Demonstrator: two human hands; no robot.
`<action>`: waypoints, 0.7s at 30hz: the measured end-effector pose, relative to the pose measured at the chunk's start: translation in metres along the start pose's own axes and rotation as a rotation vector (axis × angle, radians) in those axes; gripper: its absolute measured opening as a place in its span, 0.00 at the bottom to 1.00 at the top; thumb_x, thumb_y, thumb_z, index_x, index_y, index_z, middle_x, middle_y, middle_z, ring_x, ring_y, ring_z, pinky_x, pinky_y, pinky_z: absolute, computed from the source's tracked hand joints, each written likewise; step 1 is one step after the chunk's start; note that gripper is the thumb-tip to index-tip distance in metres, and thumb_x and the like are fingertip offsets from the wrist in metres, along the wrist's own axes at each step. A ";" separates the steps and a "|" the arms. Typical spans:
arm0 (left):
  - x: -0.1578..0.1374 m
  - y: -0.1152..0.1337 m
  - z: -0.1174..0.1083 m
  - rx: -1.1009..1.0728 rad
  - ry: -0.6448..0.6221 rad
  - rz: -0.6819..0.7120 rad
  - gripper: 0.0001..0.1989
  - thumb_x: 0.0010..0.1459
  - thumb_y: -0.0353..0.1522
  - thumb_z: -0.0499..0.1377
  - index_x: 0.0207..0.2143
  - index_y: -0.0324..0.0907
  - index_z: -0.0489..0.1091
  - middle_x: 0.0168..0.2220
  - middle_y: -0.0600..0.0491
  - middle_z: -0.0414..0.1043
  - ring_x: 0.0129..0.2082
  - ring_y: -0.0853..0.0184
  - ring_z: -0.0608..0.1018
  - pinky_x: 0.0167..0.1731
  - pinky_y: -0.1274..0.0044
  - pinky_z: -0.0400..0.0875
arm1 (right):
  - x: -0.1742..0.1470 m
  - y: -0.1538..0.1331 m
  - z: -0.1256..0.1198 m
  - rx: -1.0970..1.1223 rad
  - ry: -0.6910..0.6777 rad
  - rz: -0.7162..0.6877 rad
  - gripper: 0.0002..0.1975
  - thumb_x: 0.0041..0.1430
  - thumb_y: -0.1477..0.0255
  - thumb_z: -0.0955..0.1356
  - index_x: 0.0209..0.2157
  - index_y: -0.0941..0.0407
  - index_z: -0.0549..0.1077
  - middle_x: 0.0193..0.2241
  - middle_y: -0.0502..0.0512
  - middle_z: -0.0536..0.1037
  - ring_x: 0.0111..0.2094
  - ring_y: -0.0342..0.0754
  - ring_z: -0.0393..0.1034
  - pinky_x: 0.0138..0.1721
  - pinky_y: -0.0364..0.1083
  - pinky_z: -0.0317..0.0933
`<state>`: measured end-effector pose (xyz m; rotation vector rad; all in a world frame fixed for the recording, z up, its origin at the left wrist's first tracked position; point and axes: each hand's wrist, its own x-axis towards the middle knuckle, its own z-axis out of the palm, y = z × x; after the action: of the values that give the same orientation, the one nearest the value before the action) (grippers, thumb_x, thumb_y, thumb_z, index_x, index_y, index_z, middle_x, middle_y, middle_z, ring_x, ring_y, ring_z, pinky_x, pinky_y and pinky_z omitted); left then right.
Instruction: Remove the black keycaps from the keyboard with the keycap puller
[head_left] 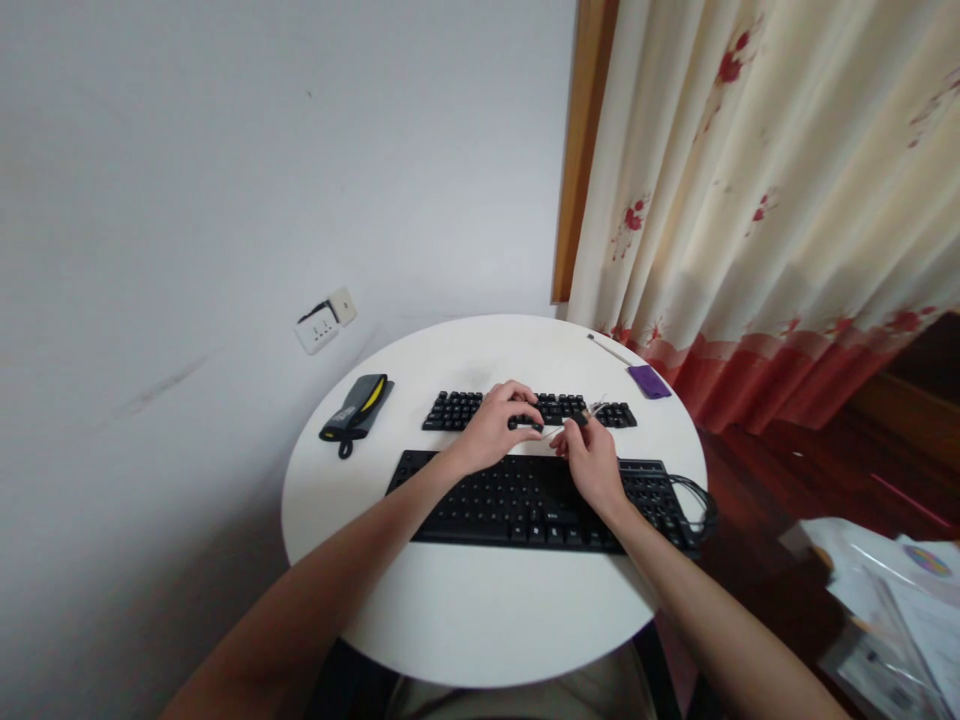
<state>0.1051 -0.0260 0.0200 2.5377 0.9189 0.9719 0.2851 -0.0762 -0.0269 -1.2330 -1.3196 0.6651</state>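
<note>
Pinching a small black keycap (526, 425) between thumb and fingers, your left hand (493, 428) sat above the gap between the row of loose keys (454, 410) and the black keyboard (469, 510). Your right hand (598, 468) was curled narrow around a thin pale tool (553, 432), exact type unclear, its tip near that keycap. Loose keys lay just beyond both hands; keyboard under your wrists, on the white desk (487, 610). Grey pouch (358, 400), far left, carried pale lettering, too small to read; key legends were unreadable too.
</note>
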 end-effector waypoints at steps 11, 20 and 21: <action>0.015 -0.030 0.032 0.346 -0.179 -0.314 0.08 0.45 0.38 0.73 0.30 0.53 0.80 0.53 0.52 0.64 0.54 0.53 0.63 0.49 0.61 0.60 | 0.001 -0.006 -0.002 0.003 0.097 -0.025 0.17 0.65 0.60 0.63 0.25 0.55 0.69 0.22 0.53 0.75 0.26 0.49 0.70 0.31 0.46 0.62; 0.003 -0.036 0.038 0.374 -0.092 -0.351 0.12 0.45 0.39 0.73 0.32 0.50 0.79 0.55 0.52 0.60 0.55 0.52 0.61 0.49 0.62 0.57 | 0.001 -0.005 -0.001 0.013 0.099 -0.032 0.15 0.65 0.62 0.63 0.27 0.55 0.68 0.23 0.52 0.75 0.27 0.48 0.70 0.32 0.45 0.62; 0.003 -0.036 0.038 0.377 -0.080 -0.355 0.13 0.44 0.39 0.73 0.34 0.49 0.78 0.55 0.52 0.60 0.55 0.52 0.61 0.49 0.62 0.58 | 0.001 -0.005 -0.001 0.009 0.101 -0.032 0.15 0.65 0.62 0.63 0.27 0.55 0.68 0.23 0.52 0.75 0.27 0.48 0.70 0.32 0.45 0.62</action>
<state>0.1155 0.0026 -0.0232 2.5418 1.5859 0.6337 0.2850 -0.0775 -0.0218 -1.2196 -1.2488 0.5781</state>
